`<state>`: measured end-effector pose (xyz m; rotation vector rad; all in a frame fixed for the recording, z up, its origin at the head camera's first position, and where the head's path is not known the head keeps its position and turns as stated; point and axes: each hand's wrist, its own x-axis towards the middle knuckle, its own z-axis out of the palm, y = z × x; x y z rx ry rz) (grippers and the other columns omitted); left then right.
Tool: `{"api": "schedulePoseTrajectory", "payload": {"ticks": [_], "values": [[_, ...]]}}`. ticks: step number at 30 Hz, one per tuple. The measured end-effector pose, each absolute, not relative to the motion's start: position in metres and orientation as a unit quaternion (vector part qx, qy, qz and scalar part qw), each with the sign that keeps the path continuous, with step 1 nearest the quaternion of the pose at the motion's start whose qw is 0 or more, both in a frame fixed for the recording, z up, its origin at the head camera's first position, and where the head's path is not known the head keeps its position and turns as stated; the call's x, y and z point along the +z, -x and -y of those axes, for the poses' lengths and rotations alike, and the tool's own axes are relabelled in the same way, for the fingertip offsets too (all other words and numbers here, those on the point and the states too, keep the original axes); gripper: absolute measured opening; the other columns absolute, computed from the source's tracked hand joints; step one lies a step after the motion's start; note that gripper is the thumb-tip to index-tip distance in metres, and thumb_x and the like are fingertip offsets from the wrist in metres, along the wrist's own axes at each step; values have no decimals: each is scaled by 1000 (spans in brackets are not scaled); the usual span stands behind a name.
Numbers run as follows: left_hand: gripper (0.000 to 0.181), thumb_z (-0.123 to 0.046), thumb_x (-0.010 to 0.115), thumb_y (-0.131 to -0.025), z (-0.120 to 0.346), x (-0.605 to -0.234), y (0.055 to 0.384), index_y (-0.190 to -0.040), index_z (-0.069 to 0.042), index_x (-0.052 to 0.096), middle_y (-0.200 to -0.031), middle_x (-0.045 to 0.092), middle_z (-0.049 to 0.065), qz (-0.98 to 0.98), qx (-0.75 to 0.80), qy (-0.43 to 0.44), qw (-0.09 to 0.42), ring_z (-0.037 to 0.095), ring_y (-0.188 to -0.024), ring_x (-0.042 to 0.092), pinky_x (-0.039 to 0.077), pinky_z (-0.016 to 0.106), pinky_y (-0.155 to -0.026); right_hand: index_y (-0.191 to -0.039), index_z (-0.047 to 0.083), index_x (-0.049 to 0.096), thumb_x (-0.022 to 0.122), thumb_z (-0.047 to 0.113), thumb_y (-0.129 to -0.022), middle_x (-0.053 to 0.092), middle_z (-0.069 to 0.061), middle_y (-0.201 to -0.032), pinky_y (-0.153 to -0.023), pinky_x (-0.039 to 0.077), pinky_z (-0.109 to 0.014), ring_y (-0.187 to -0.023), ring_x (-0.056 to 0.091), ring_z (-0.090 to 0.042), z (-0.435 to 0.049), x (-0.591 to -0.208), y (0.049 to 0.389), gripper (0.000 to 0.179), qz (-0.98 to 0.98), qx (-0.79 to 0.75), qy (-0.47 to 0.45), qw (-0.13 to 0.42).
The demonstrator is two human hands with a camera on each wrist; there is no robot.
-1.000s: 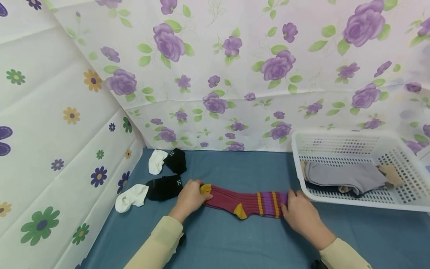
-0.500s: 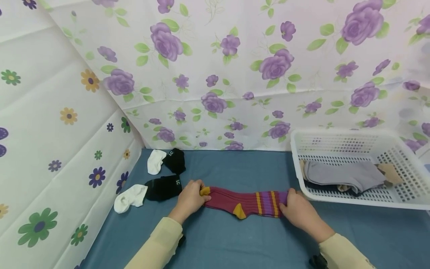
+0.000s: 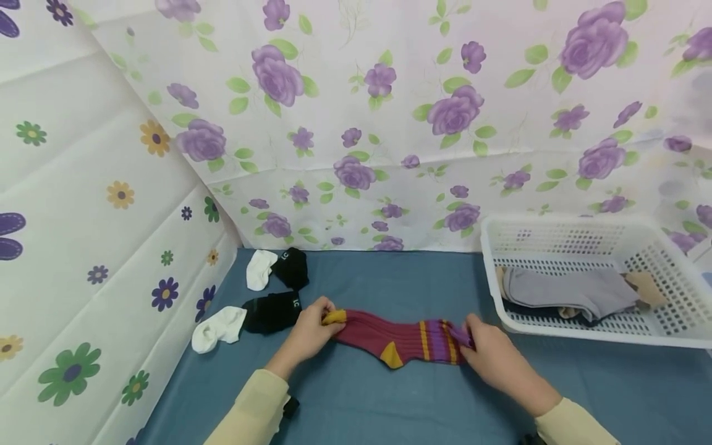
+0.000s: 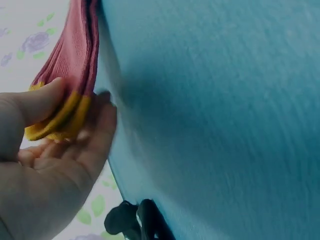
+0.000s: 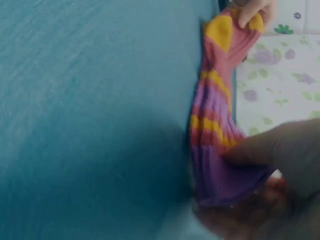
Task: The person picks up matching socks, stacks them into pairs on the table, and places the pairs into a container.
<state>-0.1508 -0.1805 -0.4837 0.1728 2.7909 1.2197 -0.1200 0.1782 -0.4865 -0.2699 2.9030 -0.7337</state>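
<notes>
A pair of maroon ribbed socks (image 3: 372, 330), laid one on the other, stretches sideways over the blue cloth. They have yellow toes and heels, with purple and yellow stripes near the cuffs. My left hand (image 3: 307, 330) pinches the yellow toe end; in the left wrist view, thumb and fingers lie on either side of the two layered toes (image 4: 75, 117). At the other end, my right hand (image 3: 495, 352) grips the purple cuff (image 5: 220, 175), which is bunched and folded at the fingers. The right fingertips are blurred and partly hidden in the right wrist view.
Left of the socks lie two black-and-white sock bundles, one with a black part (image 3: 272, 312) beside my left hand, the other with a black part (image 3: 291, 268) behind it. A white plastic basket (image 3: 601, 337) holding folded grey socks (image 3: 573, 290) stands at right. Floral sheets (image 3: 411, 123) hang behind.
The purple cuff, flat before, is now bunched and folded in my right hand. My left hand has shifted slightly left with the toe end, which now curls up.
</notes>
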Motion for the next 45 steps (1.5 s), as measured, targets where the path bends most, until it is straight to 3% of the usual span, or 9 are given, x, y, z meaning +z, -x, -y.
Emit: {"api": "schedulePoseTrajectory", "payload": {"ticks": [4, 7, 13, 16, 19, 22, 25, 32, 45], "values": [[26, -13, 65, -88, 188, -478, 153, -105, -16, 46, -87, 66, 3, -886, 459, -61, 40, 15, -65, 53, 44, 25, -57, -101, 17, 48, 68, 9, -82, 59, 1, -75, -48, 38, -22, -59, 48, -5, -179, -474, 118, 28, -948, -280, 143, 37], [32, -8, 60, -91, 192, -471, 155, -114, -15, 39, -92, 68, 7, -865, 497, -66, 40, 19, -65, 56, 45, 25, -54, -120, 23, 45, 67, 10, -84, 60, 2, -70, -45, 36, -19, -51, 45, 0, -178, -463, 117, 44, -942, -283, 180, 15], [24, 3, 50, -93, 192, -447, 150, -110, -9, 37, -115, 59, 14, -825, 557, -92, 29, 31, -83, 62, 53, 28, -61, -141, 38, 26, 63, 10, -89, 43, 8, -49, -38, 30, -20, -35, 31, -2, -181, -439, 118, 70, -930, -298, 213, 33], [14, 7, 47, -93, 189, -437, 145, -102, -3, 44, -108, 54, 16, -829, 545, -125, 5, 32, -81, 59, 51, 26, -59, -134, 34, 35, 64, 9, -88, 56, 7, -63, -42, 35, -20, -43, 41, 0, -186, -431, 121, 60, -930, -294, 221, 5], [14, 9, 48, -91, 188, -440, 145, -89, -2, 56, -102, 56, 15, -843, 513, -158, -33, 28, -82, 56, 49, 25, -59, -113, 27, 49, 65, 7, -87, 60, 5, -78, -48, 38, -20, -55, 48, 0, -192, -425, 125, 37, -932, -281, 229, -35], [22, 4, 53, -91, 188, -448, 147, -84, -10, 68, -103, 61, 4, -857, 490, -154, -48, 20, -91, 56, 52, 23, -66, -91, 25, 55, 64, 1, -86, 61, 5, -90, -53, 41, -21, -68, 54, -5, -198, -418, 128, 25, -928, -277, 243, -63], [23, -4, 58, -91, 186, -449, 149, -94, -20, 73, -110, 62, -6, -870, 474, -129, -47, 14, -99, 56, 53, 22, -73, -79, 27, 61, 61, -3, -85, 63, 4, -97, -57, 45, -21, -81, 59, -11, -206, -411, 130, 30, -926, -274, 251, -71], [22, -6, 62, -89, 170, -428, 146, -104, -19, 73, -110, 64, -9, -871, 468, -124, -81, 10, -97, 61, 54, 20, -71, -97, 20, 72, 63, 2, -87, 66, -9, -109, -70, 56, -35, -111, 59, -35, -226, -396, 142, 22, -936, -252, 241, -53], [23, -9, 63, -88, 128, -404, 161, -107, -18, 72, -112, 64, -4, -866, 456, -181, -94, 9, -90, 65, 54, 19, -67, -102, 16, 70, 65, 3, -85, 66, -14, -104, -63, 54, -39, -90, 64, -28, -268, -373, 145, 22, -951, -224, 193, -95]]}}
